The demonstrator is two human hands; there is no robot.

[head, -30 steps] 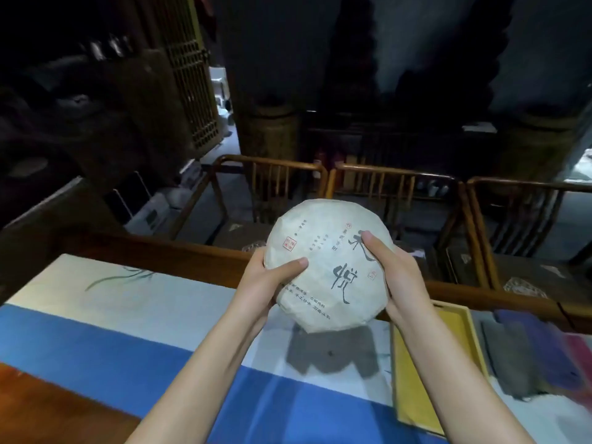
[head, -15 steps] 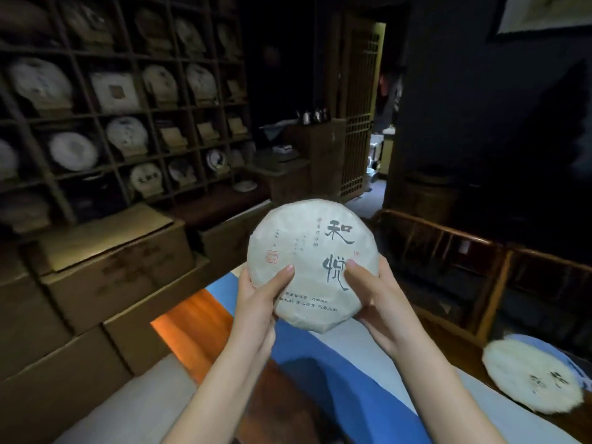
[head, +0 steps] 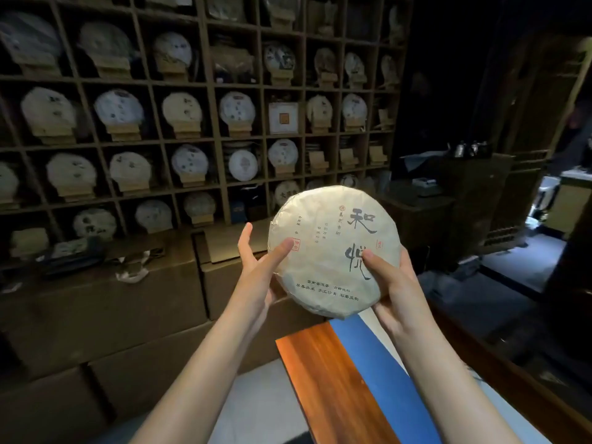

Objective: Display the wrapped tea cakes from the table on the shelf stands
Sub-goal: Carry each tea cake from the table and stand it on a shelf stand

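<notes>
Through the head camera I saw both hands raised in front of the shelf wall, holding one wrapped tea cake [head: 333, 251] between them. The cake was a pale paper-wrapped disc, face toward me, with large dark brush characters on its right half, small columns of print at centre, and a small red seal near its left edge. The left hand [head: 256, 274] gripped the cake's left edge, thumb laid across the face beside the red seal, with one finger standing straight and free behind the rim. The right hand [head: 392, 280] cupped the lower right edge, thumb pressed on the front over the lower brush character, fingers curled behind. The cake was held in the air, above the near corner of the table [head: 323, 376], where bare orange-brown wood met a blue runner [head: 381, 370]. Behind stood the dark grid shelf [head: 211, 84], most cells holding wrapped cakes propped on small wooden stands [head: 189, 131]; a few stands [head: 349, 158] at right looked bare. Cardboard boxes [head: 105, 302] sat stacked under the shelf.
</notes>
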